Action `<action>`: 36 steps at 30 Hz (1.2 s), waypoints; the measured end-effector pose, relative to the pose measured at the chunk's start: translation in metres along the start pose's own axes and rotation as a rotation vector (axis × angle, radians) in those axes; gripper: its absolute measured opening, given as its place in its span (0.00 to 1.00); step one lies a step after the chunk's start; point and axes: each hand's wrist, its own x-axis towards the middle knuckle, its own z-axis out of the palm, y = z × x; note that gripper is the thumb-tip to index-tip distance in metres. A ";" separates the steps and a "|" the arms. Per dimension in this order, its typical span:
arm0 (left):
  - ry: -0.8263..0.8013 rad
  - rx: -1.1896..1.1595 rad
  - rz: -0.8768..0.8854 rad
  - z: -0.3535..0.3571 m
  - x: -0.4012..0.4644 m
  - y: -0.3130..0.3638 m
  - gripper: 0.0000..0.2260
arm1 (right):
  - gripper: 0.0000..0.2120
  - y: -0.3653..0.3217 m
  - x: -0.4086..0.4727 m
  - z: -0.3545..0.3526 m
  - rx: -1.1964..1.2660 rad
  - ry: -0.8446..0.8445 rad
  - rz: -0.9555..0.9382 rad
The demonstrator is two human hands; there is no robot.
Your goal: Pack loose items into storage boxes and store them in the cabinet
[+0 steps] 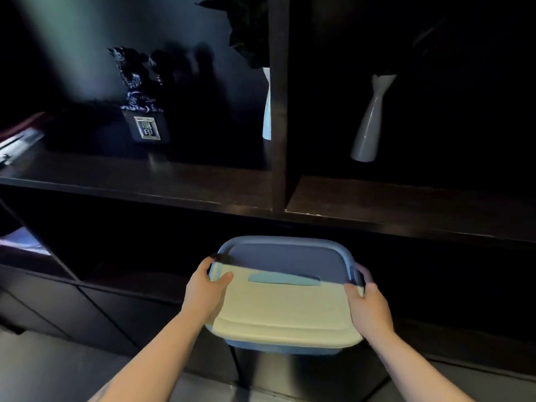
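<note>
A light blue storage box (pixel 285 294) with a closed lid and a flat handle on top is held level between both hands in the head view. My left hand (pixel 207 288) grips its left side, thumb lying on the lid. My right hand (pixel 368 303) grips the right side by the clip, thumb on the lid edge. The far half of the box lies in shadow, inside the dark opening of the lower cabinet compartment (pixel 162 245). What the box holds is hidden by the lid.
Above runs a dark shelf (pixel 162 175) with a blue-and-white figurine on a black base (pixel 142 97), a white vase (pixel 266 105) by the upright divider (pixel 279 111), and another white vase (pixel 369 120) to its right. Papers lie at the far left (pixel 17 146).
</note>
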 end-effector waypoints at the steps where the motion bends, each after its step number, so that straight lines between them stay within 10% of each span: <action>1: 0.014 0.018 0.012 0.001 0.006 0.000 0.19 | 0.19 -0.003 0.001 0.006 -0.017 0.011 -0.001; 5: 0.071 0.163 0.033 0.001 0.020 0.007 0.19 | 0.20 -0.021 0.008 0.017 -0.221 0.061 0.036; 8: 0.267 0.469 0.404 0.007 0.003 0.001 0.16 | 0.20 -0.024 -0.007 0.018 -0.540 0.243 -0.187; 12: 0.072 0.519 0.777 0.028 -0.041 -0.012 0.12 | 0.19 -0.016 -0.057 0.052 -0.604 0.126 -0.515; 31: -0.187 0.657 0.771 0.052 -0.040 0.019 0.18 | 0.21 -0.034 -0.057 0.047 -0.587 -0.086 -0.414; 36: -0.490 0.433 0.964 0.121 -0.082 0.058 0.17 | 0.21 0.006 -0.089 -0.026 -0.629 0.174 -0.208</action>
